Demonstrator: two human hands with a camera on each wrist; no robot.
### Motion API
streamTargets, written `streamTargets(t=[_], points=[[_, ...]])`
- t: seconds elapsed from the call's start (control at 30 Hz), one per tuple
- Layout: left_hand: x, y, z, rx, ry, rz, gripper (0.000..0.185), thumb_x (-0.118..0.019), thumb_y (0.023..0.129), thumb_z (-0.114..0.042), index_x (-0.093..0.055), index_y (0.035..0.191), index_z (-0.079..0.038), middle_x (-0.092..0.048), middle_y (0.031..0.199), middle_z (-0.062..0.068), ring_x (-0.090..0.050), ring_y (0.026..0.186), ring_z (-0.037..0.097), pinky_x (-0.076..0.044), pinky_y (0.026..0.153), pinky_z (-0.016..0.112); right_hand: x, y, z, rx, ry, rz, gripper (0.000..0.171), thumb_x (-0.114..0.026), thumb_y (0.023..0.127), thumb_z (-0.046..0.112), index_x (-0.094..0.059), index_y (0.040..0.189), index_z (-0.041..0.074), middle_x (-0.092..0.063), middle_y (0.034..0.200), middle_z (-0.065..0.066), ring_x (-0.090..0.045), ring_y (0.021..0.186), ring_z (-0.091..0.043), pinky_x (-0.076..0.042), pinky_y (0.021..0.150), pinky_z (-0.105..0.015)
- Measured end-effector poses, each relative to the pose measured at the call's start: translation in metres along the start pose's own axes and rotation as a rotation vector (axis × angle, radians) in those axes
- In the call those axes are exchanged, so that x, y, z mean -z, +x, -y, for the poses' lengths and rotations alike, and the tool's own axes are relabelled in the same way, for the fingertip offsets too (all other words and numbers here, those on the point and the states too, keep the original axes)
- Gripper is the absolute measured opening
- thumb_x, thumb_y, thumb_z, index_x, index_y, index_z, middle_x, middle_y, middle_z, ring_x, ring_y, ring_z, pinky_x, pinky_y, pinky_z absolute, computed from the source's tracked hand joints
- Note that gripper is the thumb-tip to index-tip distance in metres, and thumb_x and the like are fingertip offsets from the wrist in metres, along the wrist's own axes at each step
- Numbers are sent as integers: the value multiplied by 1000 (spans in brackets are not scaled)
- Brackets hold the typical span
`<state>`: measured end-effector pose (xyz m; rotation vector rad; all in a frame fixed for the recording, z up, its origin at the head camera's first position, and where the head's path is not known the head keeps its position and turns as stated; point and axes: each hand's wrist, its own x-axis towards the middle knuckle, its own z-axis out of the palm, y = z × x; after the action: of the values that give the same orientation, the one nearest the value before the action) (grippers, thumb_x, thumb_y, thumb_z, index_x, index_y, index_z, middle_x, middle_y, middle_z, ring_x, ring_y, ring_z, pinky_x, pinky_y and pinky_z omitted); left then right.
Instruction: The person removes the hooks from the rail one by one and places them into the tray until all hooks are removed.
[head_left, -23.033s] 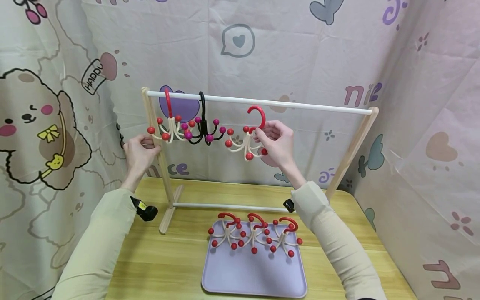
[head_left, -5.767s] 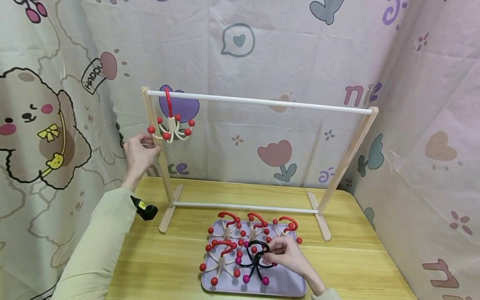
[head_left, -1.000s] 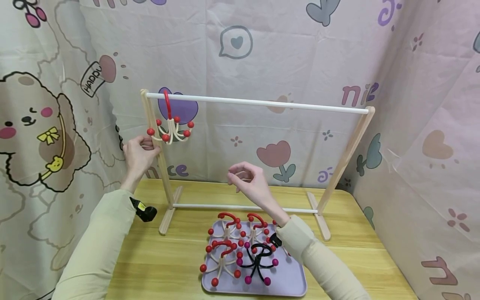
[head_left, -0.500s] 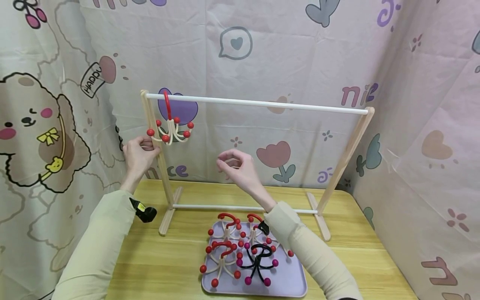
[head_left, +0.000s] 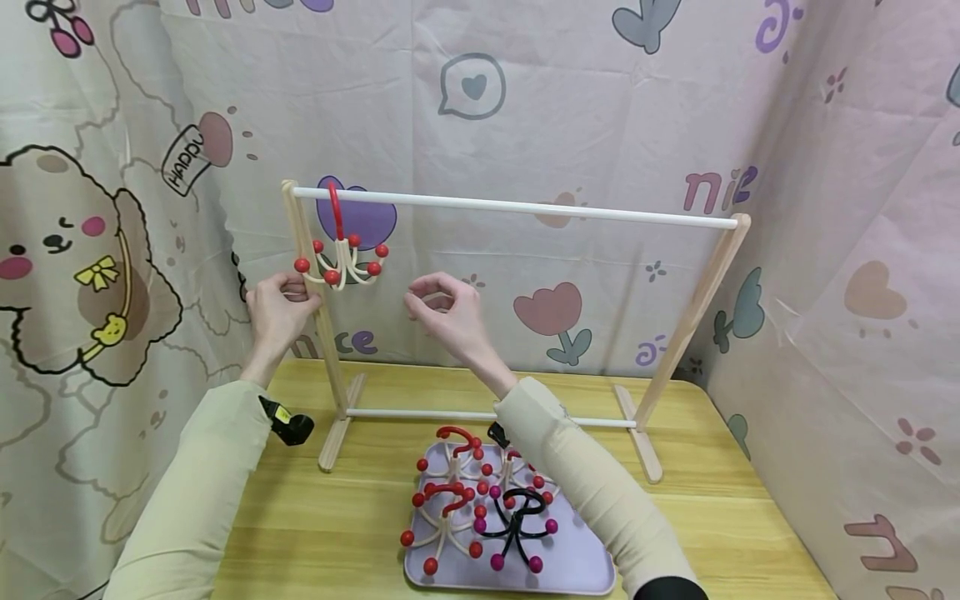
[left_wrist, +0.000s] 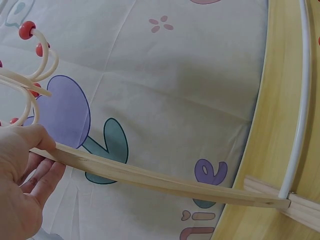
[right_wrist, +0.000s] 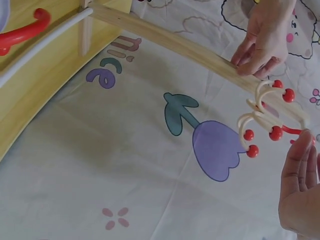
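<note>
- Your left hand (head_left: 276,308) grips the rack's wooden post (head_left: 311,275); hold it firm.
- Your right hand (head_left: 444,315), fingers loosely curled and holding nothing, hovers near the hook hanger (head_left: 341,250) on the white rail (head_left: 525,204); pinch its red hook and lift straight up.

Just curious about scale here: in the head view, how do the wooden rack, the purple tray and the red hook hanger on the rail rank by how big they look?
1. Wooden rack, by far the widest.
2. Purple tray, partly covered by a sleeve, and nearer the camera, which flatters it.
3. Red hook hanger, the smallest.
</note>
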<state>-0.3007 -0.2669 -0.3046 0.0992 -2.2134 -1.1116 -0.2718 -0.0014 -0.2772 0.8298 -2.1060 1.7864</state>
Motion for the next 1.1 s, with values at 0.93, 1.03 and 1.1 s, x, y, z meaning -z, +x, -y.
streamTargets(t=[0.93,1.03,1.1], points=[[-1,1,0,2,2,13,31,-68,84,-7,-69,112,6,-72,108,30,-43,62,-23,-26,118,47,-57,65,14,23,37,-187,20,-74,89,13,-69,103,1,-71,90,-14,-61,58,-4,-53,48,-22],[0,1,0,6,6,13,30,-68,84,-7,-69,111,6,-73,108,29,-43,62,-23,-29,117,48,-63,70,16,37,-15,-203,21,-75,88,16,-70,103,1,-73,89,-13,-62,59,-7,-51,51,-18],[1,0,0,9,5,14,30,-68,85,-7,-69,111,6,-73,108,29,-43,62,-22,-29,117,49,-67,74,17,41,-39,-214,22,-76,88,17,-70,103,1,-74,89,-13,-64,61,-11,-50,53,-16]])
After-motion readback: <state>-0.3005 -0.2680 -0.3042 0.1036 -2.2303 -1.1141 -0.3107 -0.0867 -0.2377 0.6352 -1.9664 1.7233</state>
